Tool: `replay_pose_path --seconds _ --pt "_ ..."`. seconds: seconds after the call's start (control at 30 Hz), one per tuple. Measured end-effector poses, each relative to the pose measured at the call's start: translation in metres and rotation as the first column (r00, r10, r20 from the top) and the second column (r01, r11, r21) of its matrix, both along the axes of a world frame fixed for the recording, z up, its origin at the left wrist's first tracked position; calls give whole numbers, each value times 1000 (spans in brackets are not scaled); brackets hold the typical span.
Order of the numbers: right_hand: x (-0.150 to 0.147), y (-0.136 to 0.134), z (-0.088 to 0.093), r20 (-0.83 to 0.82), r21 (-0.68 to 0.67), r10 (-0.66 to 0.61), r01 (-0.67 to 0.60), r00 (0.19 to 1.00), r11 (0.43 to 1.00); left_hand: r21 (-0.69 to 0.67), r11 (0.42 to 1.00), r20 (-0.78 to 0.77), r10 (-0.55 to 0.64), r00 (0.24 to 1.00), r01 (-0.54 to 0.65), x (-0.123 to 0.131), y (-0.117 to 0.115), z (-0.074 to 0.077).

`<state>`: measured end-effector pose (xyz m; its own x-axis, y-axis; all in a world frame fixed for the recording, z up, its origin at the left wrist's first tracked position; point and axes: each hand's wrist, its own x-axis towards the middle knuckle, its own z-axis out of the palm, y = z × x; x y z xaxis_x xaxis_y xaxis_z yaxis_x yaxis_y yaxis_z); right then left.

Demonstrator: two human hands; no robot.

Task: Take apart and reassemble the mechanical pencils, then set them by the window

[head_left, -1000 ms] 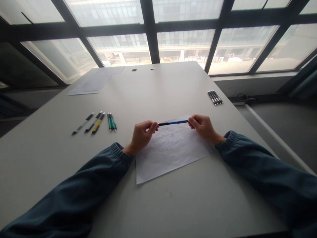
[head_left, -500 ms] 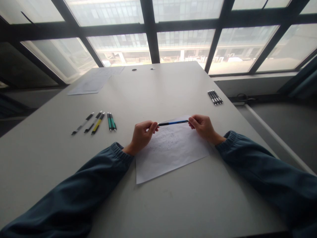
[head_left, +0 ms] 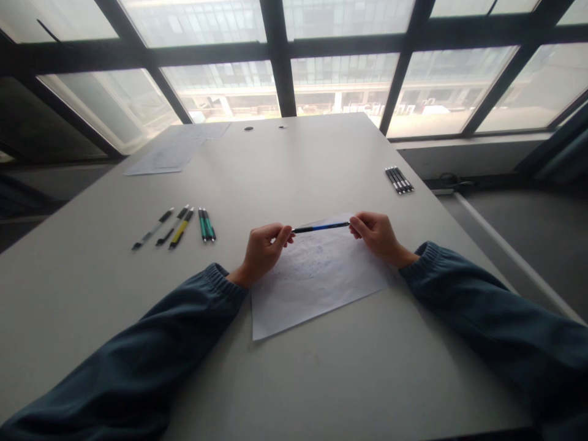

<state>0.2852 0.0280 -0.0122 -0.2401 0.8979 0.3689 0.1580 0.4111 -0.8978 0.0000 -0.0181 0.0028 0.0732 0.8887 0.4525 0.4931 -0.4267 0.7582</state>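
Note:
A blue and black pen (head_left: 321, 227) is held level between my two hands, above a sheet of paper. My left hand (head_left: 266, 250) pinches its black end between thumb and fingers. At the other end, the thumb and fingers of my right hand (head_left: 374, 234) are closed on the tip. Beneath them the white paper (head_left: 316, 300) lies at a slant, with a patch of dark scribbled marks near its middle left. My left wrist covers part of the sheet's left edge.
Left of my hands lie two green pens (head_left: 206, 225), a yellow pen (head_left: 182, 228) and two grey-black pens (head_left: 153, 229). Several black pens (head_left: 399, 180) lie side by side near the right table edge. More papers (head_left: 160, 153) rest at the far left of the white table (head_left: 294, 165).

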Motion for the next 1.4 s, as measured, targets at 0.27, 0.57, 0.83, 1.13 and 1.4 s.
replay_pose_path --seconds 0.27,0.57,0.83,1.13,1.4 --pt "-1 1 0 -12 -22 8 -8 1000 1000 8 1000 71 -27 997 27 0 0 0" --pt "-7 -1 1 -99 -81 198 -207 975 975 65 997 14 -32 999 31 0 0 3" --pt "-6 -1 1 -103 -89 140 -150 985 985 174 980 -42 -87 995 93 -1 4 -2" --pt "-6 -3 2 -76 -103 154 -162 985 981 360 929 -157 -33 987 89 3 0 5" --pt "-6 -4 3 -81 -103 152 -160 985 982 361 928 -243 -6 970 96 -1 2 0"
